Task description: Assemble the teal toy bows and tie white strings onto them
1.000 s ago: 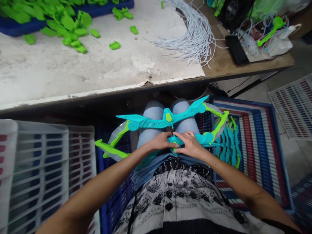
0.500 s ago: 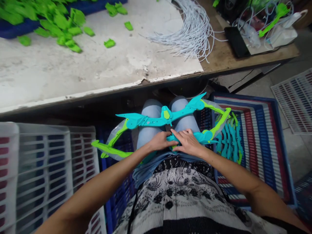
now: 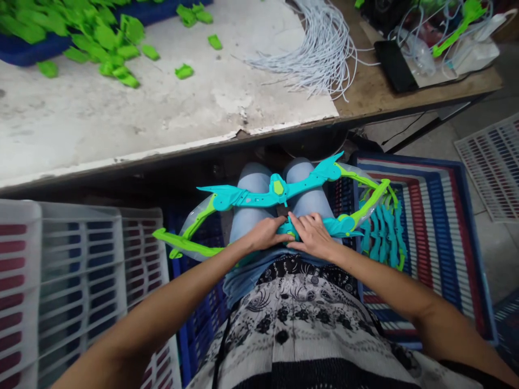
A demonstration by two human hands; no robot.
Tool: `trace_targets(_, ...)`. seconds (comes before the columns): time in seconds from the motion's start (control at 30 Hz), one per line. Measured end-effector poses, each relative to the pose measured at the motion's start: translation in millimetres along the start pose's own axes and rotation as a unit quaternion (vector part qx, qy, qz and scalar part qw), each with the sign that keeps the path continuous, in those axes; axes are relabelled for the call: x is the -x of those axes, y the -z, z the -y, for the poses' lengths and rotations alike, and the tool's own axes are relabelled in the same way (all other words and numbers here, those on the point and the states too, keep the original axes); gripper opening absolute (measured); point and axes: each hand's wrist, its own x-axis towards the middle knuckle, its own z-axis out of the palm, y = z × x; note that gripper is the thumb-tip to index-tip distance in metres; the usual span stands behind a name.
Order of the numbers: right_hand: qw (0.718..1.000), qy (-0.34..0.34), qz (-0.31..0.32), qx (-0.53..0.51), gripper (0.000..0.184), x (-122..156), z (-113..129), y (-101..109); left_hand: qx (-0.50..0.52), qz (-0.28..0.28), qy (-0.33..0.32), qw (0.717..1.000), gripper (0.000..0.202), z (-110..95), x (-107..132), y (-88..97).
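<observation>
Across my lap lie turquoise toy bow bodies with lime-green limbs, forming a long ring shape. The far toy bow body [image 3: 259,199] has a green badge at its middle and rests over my knees, touched by neither hand. Close to my waist, the near toy bow body [image 3: 334,227] is partly covered by my hands. My left hand [image 3: 265,233] is closed around its middle from the left, thumb pointing right. From the right, my right hand [image 3: 313,235] grips the same middle part, its fingers bent over the top. Whatever sits under the fingers is hidden.
Ahead is a worktable [image 3: 162,116] with loose green plastic parts [image 3: 101,46], a bundle of white cords [image 3: 320,54] and a black phone [image 3: 395,66]. White crates [image 3: 81,270] stand left. On the right, a striped crate [image 3: 438,243] holds several turquoise bows [image 3: 383,232].
The bows have shifted very slightly to the right, and the whole view has moved a little. Both hands stay on the near bow's middle, with the right fingers slightly more curled.
</observation>
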Motion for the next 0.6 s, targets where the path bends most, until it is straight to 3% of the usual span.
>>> trace_targets(0.13, 1.000, -0.011, 0.018, -0.007, 0.083, -6, 0, 3, 0.006, -0.009, 0.017, 1.000, 0.051, -3, 1, 1.8)
trace_targets(0.27, 0.998, -0.017, 0.054, -0.040, 0.066, -11, -3, 7, 0.043, -0.015, 0.034, 0.998, 0.042, -7, 1, 3.6)
trace_targets(0.4, 0.996, -0.016, 0.060, -0.069, 0.062, -5, -1, 19, 0.034, -0.047, 0.039, 0.998, 0.040, -21, 16, -1.2)
trace_targets(0.5, 0.992, 0.026, 0.034, -0.122, 0.048, 7, -3, 42, -0.051, -0.125, -0.002, 0.991, 0.041, -32, 40, -11.4)
trace_targets(0.6, 0.979, 0.048, -0.060, -0.190, 0.029, 5, -21, 78, -0.176, -0.255, -0.049, 0.949, 0.042, -28, 59, -25.4)
